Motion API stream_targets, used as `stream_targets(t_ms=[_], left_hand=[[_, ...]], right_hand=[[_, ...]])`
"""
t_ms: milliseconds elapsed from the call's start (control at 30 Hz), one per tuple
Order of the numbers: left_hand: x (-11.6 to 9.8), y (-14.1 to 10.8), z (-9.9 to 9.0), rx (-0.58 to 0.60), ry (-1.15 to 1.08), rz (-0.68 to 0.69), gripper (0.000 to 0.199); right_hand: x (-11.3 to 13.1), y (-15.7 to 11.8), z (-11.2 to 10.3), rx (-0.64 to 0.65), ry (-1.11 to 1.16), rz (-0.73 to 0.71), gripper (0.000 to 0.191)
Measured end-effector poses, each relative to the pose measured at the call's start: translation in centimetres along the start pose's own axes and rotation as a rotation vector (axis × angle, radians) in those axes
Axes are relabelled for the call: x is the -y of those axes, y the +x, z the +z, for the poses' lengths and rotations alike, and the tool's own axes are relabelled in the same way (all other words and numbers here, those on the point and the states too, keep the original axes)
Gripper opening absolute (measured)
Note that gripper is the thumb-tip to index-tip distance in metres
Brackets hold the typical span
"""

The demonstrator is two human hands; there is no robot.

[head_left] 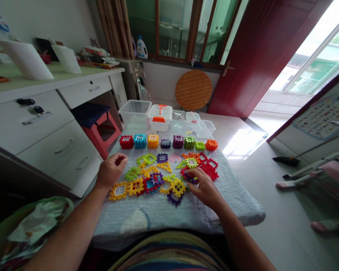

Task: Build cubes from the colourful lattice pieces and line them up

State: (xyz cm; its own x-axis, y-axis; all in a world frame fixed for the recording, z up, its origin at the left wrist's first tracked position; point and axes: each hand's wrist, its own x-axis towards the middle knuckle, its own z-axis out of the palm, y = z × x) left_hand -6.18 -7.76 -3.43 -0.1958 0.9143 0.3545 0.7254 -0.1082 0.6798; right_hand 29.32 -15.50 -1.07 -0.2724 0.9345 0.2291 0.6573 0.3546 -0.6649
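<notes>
Hands are well apart over the table. Left hand [110, 171]: fingers curled toward the thumb, just left of the loose pieces; cannot tell whether anything is inside it. Right hand [207, 190]: thumb and fingertips at a dark purple plastic piece with notched edges [192, 179], among the loose pieces on the right; the fingers hide part of it, so whether it is gripped cannot be told.

Around the hands, mixed and partly overlapping: a yellow plastic window frame with a white grille [119, 191] at near left, a lime-green notched plastic piece [132, 174], a yellow plastic lattice square [177, 187] over a dark purple open frame [174, 199], and a cluster of red notched plastic pieces [210, 172] at right.

Beyond these, a row of stacks, mostly one colour each: red stack [126, 142], turquoise stack [140, 141], yellow stack [153, 141], small dark stack [165, 143], purple stack [178, 142], olive-green stack [189, 142], lime stack [200, 145], orange stack [211, 145].

Progress, judged: grouping by colour looks well advanced; the loose pieces remain unsorted.

At the far edge: a large clear plastic bin [135, 111] and a translucent plastic box with an orange latch [160, 125].
</notes>
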Motion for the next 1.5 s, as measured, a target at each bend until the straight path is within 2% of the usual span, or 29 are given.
stream_targets(t_ms=[100, 167, 233, 300, 467, 533, 600, 800, 867, 933, 1000, 1067, 1167, 1300, 1500], left_hand=[[0.2, 0.0, 0.0, 0.001, 0.002, 0.000, 0.028], [0.3, 0.0, 0.0, -0.001, 0.013, 0.003, 0.028], [0.3, -0.1, -0.1, -0.008, 0.028, 0.007, 0.029], [0.3, -0.1, -0.2, -0.011, 0.039, 0.010, 0.029], [0.1, -0.1, -0.3, -0.004, 0.042, 0.008, 0.028], [0.0, -0.1, -0.4, -0.004, 0.035, 0.002, 0.028], [-0.2, -0.2, -0.4, -0.010, 0.030, -0.004, 0.029], [-0.2, -0.2, -0.4, -0.013, 0.036, -0.005, 0.030], [0.0, -0.2, -0.3, -0.011, 0.039, -0.003, 0.029], [0.3, -0.2, -0.2, -0.009, 0.039, -0.003, 0.029], [0.5, -0.2, -0.1, -0.005, 0.038, -0.003, 0.029], [0.5, -0.2, -0.1, -0.002, 0.035, -0.006, 0.029], [0.2, -0.2, -0.2, 0.001, 0.028, -0.006, 0.029], [0.0, -0.2, -0.2, 0.004, 0.028, -0.014, 0.029], [0.1, -0.3, -0.1, 0.011, 0.029, -0.012, 0.031]], right_hand=[[0.0, 1.0, 0.2, -0.022, 0.162, -0.045, 0.031], [-0.4, 2.0, -0.3, -0.062, 0.188, -0.056, 0.024], [-1.1, 3.2, -1.1, -0.121, 0.083, -0.033, 0.018], [-2.0, 4.6, -1.9, -0.126, -0.110, -0.016, 0.022], [-3.6, 6.9, -2.7, 0.146, -0.382, -0.006, 0.050], [-3.8, 7.4, -2.7, 0.218, -0.440, 0.014, 0.050], [-3.9, 7.5, -2.7, 0.229, -0.465, 0.040, 0.049], [-4.1, 6.4, -3.3, 0.058, -0.310, 0.046, 0.059], [-4.1, 5.3, -3.5, -0.012, -0.247, 0.026, 0.053], [-3.8, 4.0, -3.6, -0.045, -0.244, 0.037, 0.034], [-3.4, 2.6, -3.5, -0.005, -0.306, 0.053, 0.014], [-2.9, 1.5, -3.3, 0.068, -0.388, 0.051, 0.006], [-2.1, 0.7, -2.6, 0.106, -0.498, 0.060, 0.007], [-1.1, 0.5, -1.7, 0.093, -0.570, 0.061, 0.010], [-1.2, 0.5, -1.1, 0.043, -0.624, 0.107, 0.010]])
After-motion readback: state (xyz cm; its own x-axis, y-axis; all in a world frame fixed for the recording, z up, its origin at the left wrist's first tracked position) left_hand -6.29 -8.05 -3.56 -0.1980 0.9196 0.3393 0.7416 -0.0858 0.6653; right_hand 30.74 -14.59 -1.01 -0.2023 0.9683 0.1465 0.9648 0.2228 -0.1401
